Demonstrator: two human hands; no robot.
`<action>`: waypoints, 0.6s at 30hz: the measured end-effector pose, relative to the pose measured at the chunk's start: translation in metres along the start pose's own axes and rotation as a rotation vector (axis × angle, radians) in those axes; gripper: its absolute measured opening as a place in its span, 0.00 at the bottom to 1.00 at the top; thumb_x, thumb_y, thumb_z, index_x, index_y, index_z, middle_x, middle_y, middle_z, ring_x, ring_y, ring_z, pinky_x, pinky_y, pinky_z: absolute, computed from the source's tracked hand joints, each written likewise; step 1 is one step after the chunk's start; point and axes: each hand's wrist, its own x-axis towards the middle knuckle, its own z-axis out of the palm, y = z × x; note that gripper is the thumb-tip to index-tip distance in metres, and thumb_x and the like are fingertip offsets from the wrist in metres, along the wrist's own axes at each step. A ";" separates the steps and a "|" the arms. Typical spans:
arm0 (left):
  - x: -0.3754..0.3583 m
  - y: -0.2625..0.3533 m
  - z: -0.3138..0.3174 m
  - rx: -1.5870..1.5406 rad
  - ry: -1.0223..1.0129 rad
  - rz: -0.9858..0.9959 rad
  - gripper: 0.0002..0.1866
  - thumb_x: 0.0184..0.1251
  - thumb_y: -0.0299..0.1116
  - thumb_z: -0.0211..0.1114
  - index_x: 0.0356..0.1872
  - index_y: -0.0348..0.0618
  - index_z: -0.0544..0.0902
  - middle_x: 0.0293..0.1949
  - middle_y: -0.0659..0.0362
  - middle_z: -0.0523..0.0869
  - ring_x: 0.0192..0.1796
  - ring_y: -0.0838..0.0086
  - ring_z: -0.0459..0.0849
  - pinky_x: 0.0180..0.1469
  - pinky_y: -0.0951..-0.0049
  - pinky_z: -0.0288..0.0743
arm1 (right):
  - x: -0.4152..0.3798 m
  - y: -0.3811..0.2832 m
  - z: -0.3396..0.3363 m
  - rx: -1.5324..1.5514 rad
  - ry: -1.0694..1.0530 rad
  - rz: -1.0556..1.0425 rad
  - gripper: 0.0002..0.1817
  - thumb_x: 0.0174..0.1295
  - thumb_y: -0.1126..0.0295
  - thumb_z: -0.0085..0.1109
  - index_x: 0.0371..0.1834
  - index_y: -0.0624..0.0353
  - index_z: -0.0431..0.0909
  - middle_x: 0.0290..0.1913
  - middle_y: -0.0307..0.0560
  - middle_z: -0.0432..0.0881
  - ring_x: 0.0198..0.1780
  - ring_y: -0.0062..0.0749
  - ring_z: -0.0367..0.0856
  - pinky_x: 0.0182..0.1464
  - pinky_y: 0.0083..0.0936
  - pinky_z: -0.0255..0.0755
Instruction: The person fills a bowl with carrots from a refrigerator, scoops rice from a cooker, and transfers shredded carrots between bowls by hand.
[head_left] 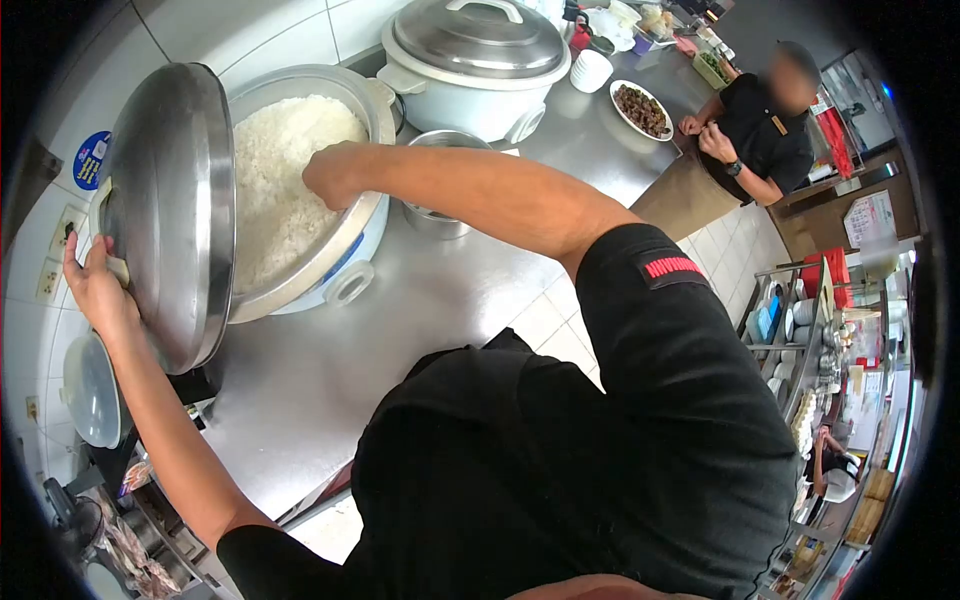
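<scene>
A large rice cooker (376,130) stands uncovered on the steel counter, filled with white rice (285,150). My left hand (103,292) is closed on the handle of the round metal lid (170,220), which it holds tilted up on edge beside the pot's left side. Inside the pot's right rim, my right hand (338,174) is curled low over the rice. Its fingers point down and are mostly hidden behind the hand, so whatever they grip cannot be made out. A metal pot (437,225) sits under my right forearm.
Another rice cooker (470,95), lid on, stands behind. Farther right are stacked white bowls (591,71) and a plate of dark chopped food (641,110). A person in a black shirt (765,130) stands at the counter's far end. Shelves of dishes (790,330) line the right.
</scene>
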 end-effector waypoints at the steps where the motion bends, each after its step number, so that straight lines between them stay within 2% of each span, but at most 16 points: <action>1: -0.002 0.002 0.005 0.005 0.001 0.006 0.27 0.68 0.26 0.63 0.67 0.41 0.67 0.42 0.56 0.83 0.45 0.75 0.80 0.52 0.75 0.72 | -0.001 0.002 -0.002 0.015 0.038 0.028 0.12 0.49 0.69 0.61 0.36 0.61 0.87 0.41 0.57 0.87 0.44 0.51 0.86 0.45 0.44 0.79; 5: 0.005 -0.009 0.013 -0.020 -0.008 -0.019 0.28 0.67 0.27 0.65 0.67 0.42 0.66 0.39 0.55 0.85 0.44 0.74 0.80 0.51 0.74 0.71 | 0.000 0.017 0.007 0.127 0.168 0.151 0.15 0.49 0.65 0.62 0.36 0.64 0.87 0.41 0.62 0.86 0.45 0.52 0.86 0.48 0.42 0.79; 6: -0.003 0.003 0.024 0.063 0.046 -0.028 0.29 0.66 0.30 0.66 0.67 0.44 0.66 0.40 0.53 0.85 0.44 0.72 0.80 0.50 0.71 0.71 | 0.008 0.019 0.009 0.164 0.200 0.163 0.16 0.49 0.64 0.62 0.36 0.65 0.86 0.41 0.63 0.86 0.45 0.52 0.86 0.48 0.41 0.79; 7: -0.007 0.010 0.031 0.037 0.058 -0.082 0.30 0.64 0.31 0.67 0.67 0.44 0.67 0.40 0.54 0.85 0.47 0.70 0.79 0.54 0.67 0.69 | 0.010 0.021 0.008 0.267 0.272 0.226 0.17 0.49 0.63 0.62 0.35 0.67 0.86 0.41 0.64 0.85 0.45 0.51 0.86 0.49 0.41 0.79; 8: -0.008 0.013 0.034 0.036 0.048 -0.055 0.29 0.64 0.30 0.67 0.65 0.45 0.67 0.41 0.53 0.86 0.45 0.72 0.79 0.49 0.71 0.70 | 0.008 0.022 0.009 0.377 0.335 0.283 0.19 0.49 0.62 0.63 0.35 0.69 0.85 0.40 0.65 0.85 0.45 0.51 0.86 0.49 0.41 0.79; 9: -0.001 0.004 0.032 0.063 0.040 -0.008 0.29 0.64 0.30 0.67 0.65 0.45 0.66 0.40 0.54 0.86 0.44 0.72 0.80 0.49 0.71 0.70 | 0.006 0.018 -0.005 0.459 0.292 0.363 0.19 0.51 0.61 0.61 0.34 0.71 0.85 0.39 0.66 0.85 0.43 0.50 0.87 0.47 0.40 0.80; 10: 0.004 -0.002 0.032 0.052 0.031 -0.008 0.30 0.64 0.29 0.67 0.66 0.44 0.65 0.38 0.54 0.86 0.44 0.71 0.80 0.49 0.71 0.69 | 0.013 0.026 0.004 0.552 0.404 0.355 0.19 0.52 0.61 0.60 0.28 0.71 0.83 0.32 0.64 0.85 0.33 0.48 0.86 0.39 0.38 0.80; 12: -0.005 0.010 0.041 -0.008 -0.010 -0.004 0.29 0.64 0.27 0.66 0.65 0.40 0.65 0.36 0.53 0.87 0.40 0.75 0.79 0.44 0.75 0.69 | 0.023 0.041 -0.002 0.829 0.222 0.413 0.15 0.55 0.64 0.59 0.26 0.69 0.82 0.25 0.53 0.82 0.22 0.39 0.78 0.29 0.33 0.77; 15: 0.000 0.004 0.045 0.013 -0.019 -0.003 0.30 0.63 0.25 0.65 0.65 0.39 0.64 0.37 0.52 0.86 0.37 0.75 0.78 0.41 0.75 0.69 | 0.020 0.039 -0.004 1.225 0.217 0.403 0.11 0.56 0.64 0.62 0.32 0.63 0.81 0.29 0.43 0.80 0.24 0.27 0.74 0.24 0.24 0.73; 18: -0.003 0.006 0.051 0.006 -0.023 -0.012 0.29 0.65 0.26 0.65 0.65 0.38 0.65 0.36 0.53 0.86 0.37 0.75 0.79 0.40 0.75 0.70 | 0.019 0.028 -0.009 1.544 0.294 0.538 0.12 0.57 0.69 0.65 0.43 0.60 0.80 0.38 0.42 0.79 0.34 0.25 0.78 0.24 0.21 0.75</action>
